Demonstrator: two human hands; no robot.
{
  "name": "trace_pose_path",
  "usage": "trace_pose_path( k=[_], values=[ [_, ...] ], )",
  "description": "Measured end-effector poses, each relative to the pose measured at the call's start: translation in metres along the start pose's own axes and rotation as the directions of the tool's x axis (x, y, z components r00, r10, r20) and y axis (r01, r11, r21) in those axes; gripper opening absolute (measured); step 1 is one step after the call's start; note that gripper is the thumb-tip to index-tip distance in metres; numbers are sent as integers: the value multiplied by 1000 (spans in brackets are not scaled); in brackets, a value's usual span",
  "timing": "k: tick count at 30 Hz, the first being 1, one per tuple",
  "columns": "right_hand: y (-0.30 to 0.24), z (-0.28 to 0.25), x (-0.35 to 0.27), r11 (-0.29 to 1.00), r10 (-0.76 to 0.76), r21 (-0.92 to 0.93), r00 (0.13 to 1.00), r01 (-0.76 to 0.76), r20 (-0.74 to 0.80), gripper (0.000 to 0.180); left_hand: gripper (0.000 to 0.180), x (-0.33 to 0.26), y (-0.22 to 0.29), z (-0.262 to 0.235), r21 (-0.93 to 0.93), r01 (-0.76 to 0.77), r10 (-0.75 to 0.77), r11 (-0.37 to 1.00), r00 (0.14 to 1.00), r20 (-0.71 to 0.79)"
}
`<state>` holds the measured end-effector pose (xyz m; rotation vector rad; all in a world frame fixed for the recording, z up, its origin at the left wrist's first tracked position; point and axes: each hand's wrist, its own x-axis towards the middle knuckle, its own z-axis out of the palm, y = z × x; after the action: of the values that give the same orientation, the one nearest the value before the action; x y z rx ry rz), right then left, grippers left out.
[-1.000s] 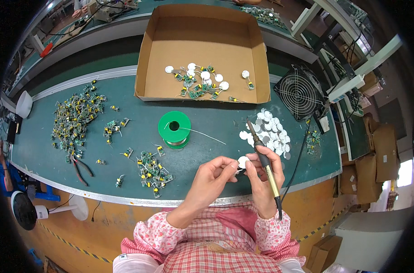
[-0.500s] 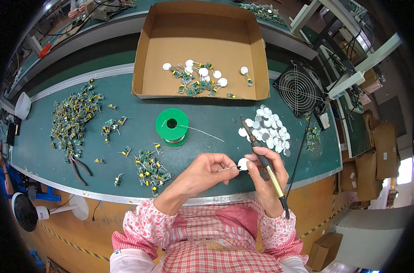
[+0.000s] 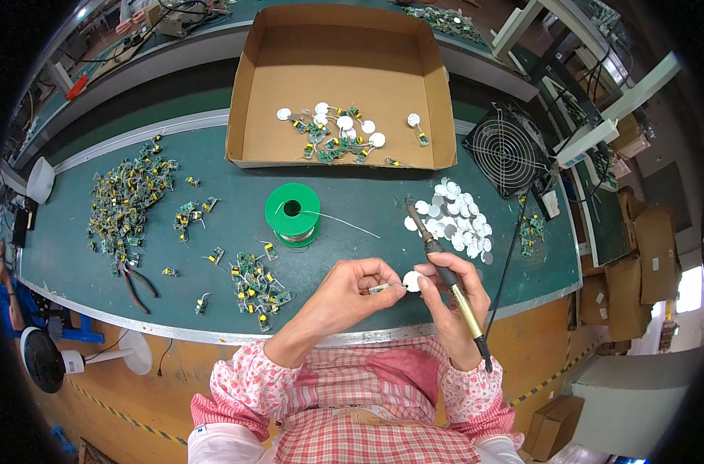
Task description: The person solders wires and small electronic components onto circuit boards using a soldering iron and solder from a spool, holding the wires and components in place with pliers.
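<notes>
The left hand (image 3: 350,290) has its fingers (image 3: 383,277) pinched on a small circuit board (image 3: 384,288), whose long axis points right at the white disc (image 3: 412,281) nipped in the right hand (image 3: 452,290); the two parts meet just above the counter's (image 3: 213,309) near edge. That same right hand grips a soldering iron (image 3: 443,274), its tip slanting up-left toward the green solder spool (image 3: 292,213).

I look down on a long green workbench (image 3: 213,286) with a pale metal front edge. Beyond it runs a second green bench (image 3: 174,58). On my right stand pale frame posts (image 3: 599,131) and brown cartons (image 3: 653,240); bright daylight (image 3: 688,290) shows low there. The floor (image 3: 120,402) below is tan with striped tape.
</notes>
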<state>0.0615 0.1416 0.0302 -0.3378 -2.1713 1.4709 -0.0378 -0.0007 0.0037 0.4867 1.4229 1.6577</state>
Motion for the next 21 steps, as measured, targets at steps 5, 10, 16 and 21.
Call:
trace_pose_path(
  k=[5,10,16,21],
  values=[
    [0,1,0,1000,26,12,1000,-26,0,29,11,0,-6,1,19,-25,26,1000,998,-51],
    [1,4,0,976,-117,-186,993,110,-24,31,11,4,-11,0,-56,-98,92,994,990,-104],
    [-3,-4,-13,970,-233,-110,955,216,-185,12,15,10,-9,-12,-244,-124,43,962,950,-310],
    [-2,-4,-11,961,-277,-18,957,276,-88,13,15,12,-4,-11,-292,-177,63,940,930,-362]
  ],
)
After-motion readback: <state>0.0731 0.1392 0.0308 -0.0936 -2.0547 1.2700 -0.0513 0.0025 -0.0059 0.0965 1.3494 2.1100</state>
